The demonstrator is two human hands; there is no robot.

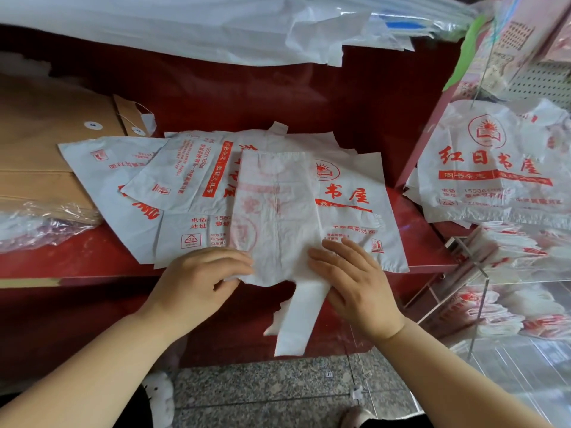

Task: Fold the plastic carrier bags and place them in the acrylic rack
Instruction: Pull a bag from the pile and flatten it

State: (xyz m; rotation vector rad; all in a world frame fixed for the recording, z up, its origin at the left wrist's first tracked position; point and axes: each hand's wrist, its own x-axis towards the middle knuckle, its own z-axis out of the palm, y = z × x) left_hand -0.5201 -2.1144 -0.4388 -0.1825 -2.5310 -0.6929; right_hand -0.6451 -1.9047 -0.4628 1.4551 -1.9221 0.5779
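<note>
A white carrier bag [275, 211], folded lengthwise into a narrow strip, lies on top of a pile of flat white bags with red print [185, 180] on the red shelf. Its handles [296, 319] hang over the shelf's front edge. My left hand [200, 279] pinches the strip's near left corner, thumb under the plastic. My right hand [352, 279] lies flat on the near right part of the strip, fingers straight. The clear acrylic rack [482, 273] stands at the right and holds folded bags [509, 245] on its tiers.
Brown paper envelopes [46, 156] and a clear plastic packet [40, 223] lie at the left of the red shelf [77, 261]. White sheets [216, 29] overhang from above. A printed bag [494, 162] hangs at the right above the rack. Below is a speckled stone floor [262, 393].
</note>
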